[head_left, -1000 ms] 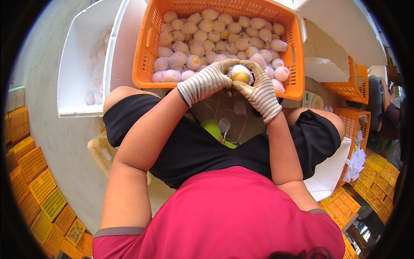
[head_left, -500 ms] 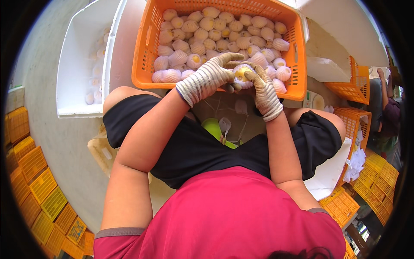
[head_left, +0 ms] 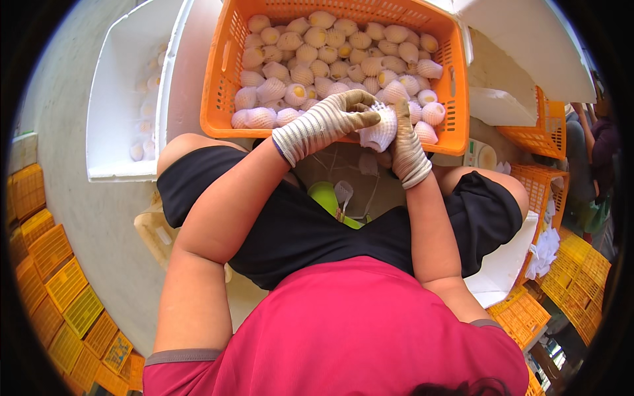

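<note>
White foam netting wrapped the one fruit (head_left: 380, 129) she held, and both gloved hands were closed on it: the left hand (head_left: 343, 116) gripped it from above and the left side, the right hand (head_left: 404, 142) pressed against its right side with fingers pointing up. The fruit sat between the two palms, right over the near rim of the orange crate (head_left: 223, 79).

That one crate was packed with netted fruit, several dozen, too many for me to count surely, heaped almost to its walls. One white foam box (head_left: 112, 92) stood just left of the crate, touching it, with a handful of fruit in its bottom. A second white box (head_left: 522, 46) lay at the crate's right corner. Stacks of empty yellow crates (head_left: 46, 264) lined the floor on both sides.

Bare concrete lay open at her left, while her knees sat close under the crate's near edge.
</note>
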A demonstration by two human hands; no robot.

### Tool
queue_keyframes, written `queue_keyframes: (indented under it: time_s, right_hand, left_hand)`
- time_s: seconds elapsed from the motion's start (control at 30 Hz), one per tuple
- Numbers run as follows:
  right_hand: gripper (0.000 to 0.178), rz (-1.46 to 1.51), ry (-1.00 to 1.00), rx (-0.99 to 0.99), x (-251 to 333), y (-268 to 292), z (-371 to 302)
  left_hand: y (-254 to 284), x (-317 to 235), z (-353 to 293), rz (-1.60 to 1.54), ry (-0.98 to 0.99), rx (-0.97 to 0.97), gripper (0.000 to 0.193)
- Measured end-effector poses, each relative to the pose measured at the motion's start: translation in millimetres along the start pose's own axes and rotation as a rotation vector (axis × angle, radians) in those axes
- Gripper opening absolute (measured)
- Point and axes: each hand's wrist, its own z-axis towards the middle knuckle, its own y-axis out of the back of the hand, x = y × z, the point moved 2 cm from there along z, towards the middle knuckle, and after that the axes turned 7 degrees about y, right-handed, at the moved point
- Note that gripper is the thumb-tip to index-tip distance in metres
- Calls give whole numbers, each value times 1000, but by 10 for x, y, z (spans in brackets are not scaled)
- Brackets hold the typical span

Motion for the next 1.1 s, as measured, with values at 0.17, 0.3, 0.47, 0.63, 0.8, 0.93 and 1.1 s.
queue_keyframes:
  time_s: [0.17,0.3,0.47,0.63,0.8,0.93,1.1]
  right_hand:
    - [69,-46,-80,-18,-30,108,5]
    - [55,-31,214,-34,22,-24,-68]
    - [59,-294,294,24,97,-49,-66]
    - [51,-272,244,15,107,-58,-87]
    - [29,-282,248,23,143,-175,-107]
    - [33,-248,198,-6,107,-121,-96]
    - [35,-402,274,-13,51,-99,-28]
  left_hand:
    - [54,17,-16,-264,121,-113,21]
    - [107,17,32,-241,98,-199,20]
    - [187,102,68,-138,59,-266,19]
    - [141,126,96,-298,15,-326,16]
    - [240,168,144,-265,3,-403,17]
    - [229,196,164,-249,15,-433,17]
    - [215,207,154,-259,14,-451,17]
